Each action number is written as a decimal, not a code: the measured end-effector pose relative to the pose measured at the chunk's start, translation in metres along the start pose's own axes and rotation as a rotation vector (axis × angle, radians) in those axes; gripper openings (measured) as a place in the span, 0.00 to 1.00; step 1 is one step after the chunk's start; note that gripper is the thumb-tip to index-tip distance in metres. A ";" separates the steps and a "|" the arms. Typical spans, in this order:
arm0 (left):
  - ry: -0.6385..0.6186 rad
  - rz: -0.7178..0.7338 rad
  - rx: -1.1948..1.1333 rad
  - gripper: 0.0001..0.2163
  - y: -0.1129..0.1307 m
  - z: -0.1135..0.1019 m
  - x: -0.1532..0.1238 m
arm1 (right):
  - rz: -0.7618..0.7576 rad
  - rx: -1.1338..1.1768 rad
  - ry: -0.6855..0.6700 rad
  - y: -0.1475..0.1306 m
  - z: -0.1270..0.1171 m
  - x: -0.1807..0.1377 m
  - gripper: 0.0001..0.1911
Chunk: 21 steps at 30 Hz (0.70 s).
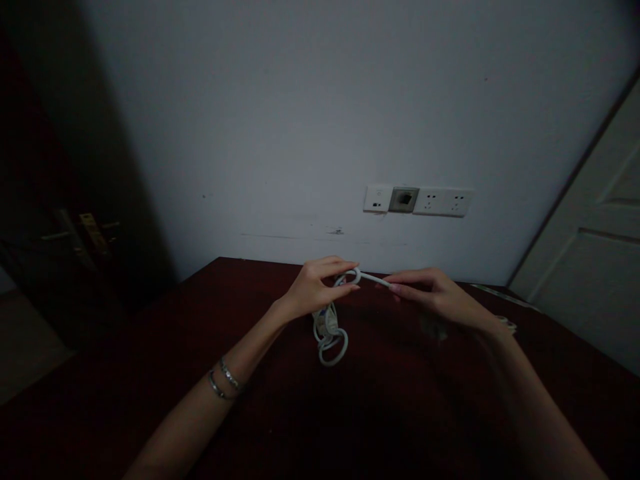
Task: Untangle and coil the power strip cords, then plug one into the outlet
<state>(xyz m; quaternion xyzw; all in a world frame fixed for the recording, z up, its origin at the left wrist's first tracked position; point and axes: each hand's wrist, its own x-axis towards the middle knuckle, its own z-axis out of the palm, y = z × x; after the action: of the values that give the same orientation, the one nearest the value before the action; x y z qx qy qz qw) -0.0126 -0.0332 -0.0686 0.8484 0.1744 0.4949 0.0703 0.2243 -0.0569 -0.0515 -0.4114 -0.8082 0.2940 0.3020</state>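
A white cable [331,333], coiled into loops with a small plug-like part in the bundle, hangs and rests over a dark red table [150,373]. My left hand [315,287] is closed on the top of the coil, fingers pinched round a loop. My right hand [430,293] pinches the free end of the same cable, which runs straight between the two hands. Two thin bracelets sit on my left wrist [225,380].
A white wall [300,120] stands right behind the table, with a row of sockets and a switch [417,200]. A dark door with a brass handle [93,233] is at the left. A white panelled door [595,267] is at the right.
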 end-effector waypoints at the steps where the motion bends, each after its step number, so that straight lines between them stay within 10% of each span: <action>1: -0.010 -0.009 -0.009 0.15 0.000 0.001 0.000 | -0.026 -0.044 0.011 0.000 0.000 0.001 0.22; 21: -0.193 0.061 0.064 0.15 0.006 0.017 -0.007 | -0.185 -0.198 -0.051 -0.016 0.023 0.012 0.12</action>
<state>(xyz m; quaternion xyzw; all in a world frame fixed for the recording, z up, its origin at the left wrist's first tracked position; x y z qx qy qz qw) 0.0005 -0.0408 -0.0810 0.8988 0.1565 0.4070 0.0445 0.1940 -0.0597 -0.0513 -0.3554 -0.8751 0.1939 0.2652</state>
